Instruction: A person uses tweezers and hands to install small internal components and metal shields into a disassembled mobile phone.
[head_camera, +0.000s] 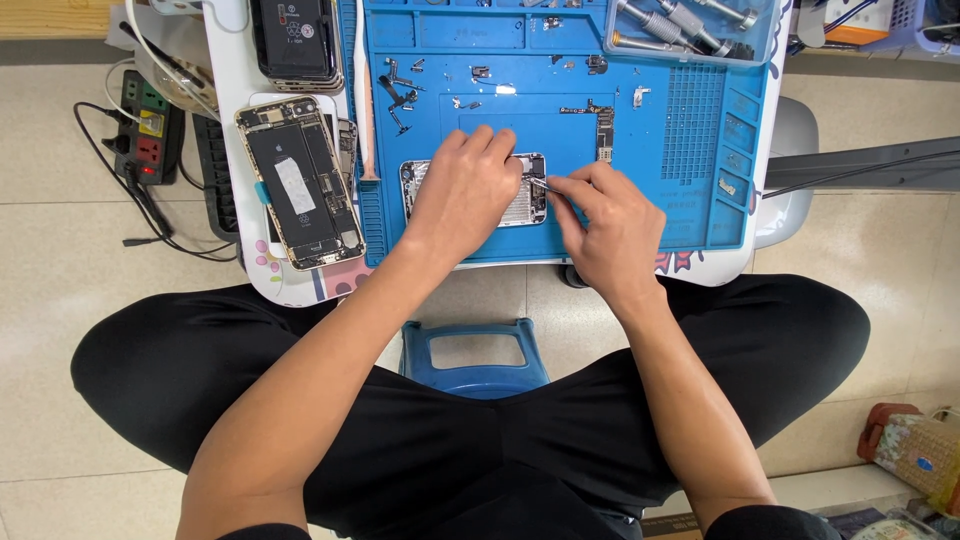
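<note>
Right in the middle of the frame, the left hand (465, 195) lies flat on top of an opened phone shell (520, 205), fingers bent over it, pressing it down so it does not slide on the blue work mat (560, 130). The right hand (610, 225) is closed in a pinch around a thin metal tool (540, 184), maybe tweezers, though it is too small to be sure. Its tip touches the right part of the shell, just beside the left fingers.

Tiny screws and little parts sit spread out on the mat above the hands, each in its own spot so they do not get mixed up. A long circuit board (603, 128) lies just above the right hand.

At the left of the frame lies another open phone (300, 185) with a black battery that has a white strip label on it. A clear tray of screwdrivers (690, 25) sits at the upper right. A black power strip (148, 130) with red and yellow sockets rests on the floor at the far left.
</note>
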